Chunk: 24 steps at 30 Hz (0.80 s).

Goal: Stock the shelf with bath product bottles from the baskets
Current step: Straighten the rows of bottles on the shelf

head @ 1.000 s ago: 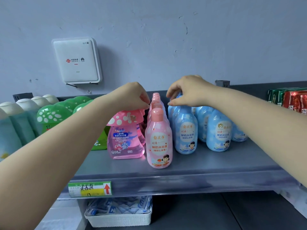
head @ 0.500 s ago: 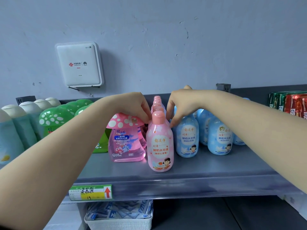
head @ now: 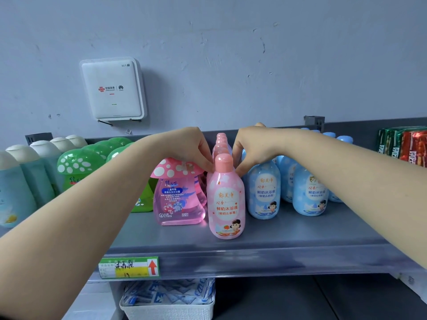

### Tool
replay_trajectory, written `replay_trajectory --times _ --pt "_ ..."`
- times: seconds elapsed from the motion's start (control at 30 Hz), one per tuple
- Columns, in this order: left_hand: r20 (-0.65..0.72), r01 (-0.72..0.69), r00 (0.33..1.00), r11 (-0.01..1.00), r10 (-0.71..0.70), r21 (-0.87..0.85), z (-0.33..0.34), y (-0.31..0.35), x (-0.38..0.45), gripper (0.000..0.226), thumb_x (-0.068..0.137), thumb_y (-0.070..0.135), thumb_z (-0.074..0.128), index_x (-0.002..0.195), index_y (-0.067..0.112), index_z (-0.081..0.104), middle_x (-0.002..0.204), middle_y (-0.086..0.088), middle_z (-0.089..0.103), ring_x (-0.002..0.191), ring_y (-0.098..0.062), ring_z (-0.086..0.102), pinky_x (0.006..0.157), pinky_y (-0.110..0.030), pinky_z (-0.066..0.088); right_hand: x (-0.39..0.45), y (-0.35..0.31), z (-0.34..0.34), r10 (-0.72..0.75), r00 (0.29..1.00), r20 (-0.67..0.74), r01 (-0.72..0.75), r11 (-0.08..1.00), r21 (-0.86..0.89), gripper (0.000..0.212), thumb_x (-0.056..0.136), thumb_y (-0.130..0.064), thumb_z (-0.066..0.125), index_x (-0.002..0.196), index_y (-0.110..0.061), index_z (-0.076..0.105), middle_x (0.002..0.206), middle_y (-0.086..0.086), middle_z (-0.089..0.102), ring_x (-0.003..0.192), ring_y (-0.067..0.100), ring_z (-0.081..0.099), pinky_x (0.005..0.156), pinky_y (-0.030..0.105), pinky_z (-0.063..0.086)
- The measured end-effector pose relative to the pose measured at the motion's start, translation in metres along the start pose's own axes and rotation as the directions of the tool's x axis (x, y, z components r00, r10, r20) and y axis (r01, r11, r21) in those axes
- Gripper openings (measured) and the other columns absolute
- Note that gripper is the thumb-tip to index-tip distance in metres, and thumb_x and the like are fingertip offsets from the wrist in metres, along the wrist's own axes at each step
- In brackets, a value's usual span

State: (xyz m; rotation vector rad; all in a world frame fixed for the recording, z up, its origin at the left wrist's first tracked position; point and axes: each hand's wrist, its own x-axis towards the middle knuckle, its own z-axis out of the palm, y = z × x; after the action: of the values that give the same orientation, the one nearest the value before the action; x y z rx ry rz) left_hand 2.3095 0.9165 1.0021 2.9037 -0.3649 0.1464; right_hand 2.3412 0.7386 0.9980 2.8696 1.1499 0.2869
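A row of pink bath bottles runs back from the shelf's front, led by the front pink bottle (head: pixel 226 202). My left hand (head: pixel 184 146) reaches in from the left, its curled fingertips on that bottle's left shoulder. My right hand (head: pixel 256 146) comes from the right, with thumb and curled fingers at the right shoulder, just below the pink cap. Between them the two hands hold the bottle upright on the grey shelf (head: pixel 231 252). Which fingers touch the bottles behind it is hidden.
A pink mushroom-capped bottle (head: pixel 178 195) stands just left, with green mushroom bottles (head: pixel 76 165) and pale teal bottles (head: pixel 20 181) beyond. Blue bottles (head: pixel 263 192) crowd the right, then red and green packets (head: pixel 406 146). A white basket (head: pixel 166 306) sits on the lower shelf.
Both hands have come down from the caps at the back of the pink row to the shoulders of the front pink bottle. The bottles stay put.
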Motion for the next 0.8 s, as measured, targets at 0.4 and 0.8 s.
replay_trajectory --times 0.4,0.8 --pt "-0.149 -0.084 0.985 0.996 0.082 -0.004 -0.011 0.000 -0.024 0.015 0.071 0.030 0.079 0.086 0.029 0.077 0.080 0.016 0.072 0.067 0.002 0.058 0.064 -0.009 0.042 -0.020 -0.003 -0.020 0.006 0.996 -0.086 -0.006 1.000 -0.006 0.029 0.069 -0.049 0.075 0.092 -0.032 0.072 0.065 -0.030 0.060 0.073 -0.007 0.050 0.095 0.030 0.027" --pt "-0.073 -0.136 0.987 0.988 0.141 0.073 0.012 0.012 -0.047 0.021 0.062 0.043 0.083 0.074 0.031 0.071 0.054 0.019 0.052 0.046 0.003 0.045 0.047 -0.008 0.031 -0.042 -0.021 -0.006 -0.070 0.995 -0.076 0.068 0.997 -0.029 0.042 0.067 -0.058 0.072 0.096 -0.028 0.073 0.100 -0.009 0.067 0.096 0.009 0.042 0.076 0.024 0.017"
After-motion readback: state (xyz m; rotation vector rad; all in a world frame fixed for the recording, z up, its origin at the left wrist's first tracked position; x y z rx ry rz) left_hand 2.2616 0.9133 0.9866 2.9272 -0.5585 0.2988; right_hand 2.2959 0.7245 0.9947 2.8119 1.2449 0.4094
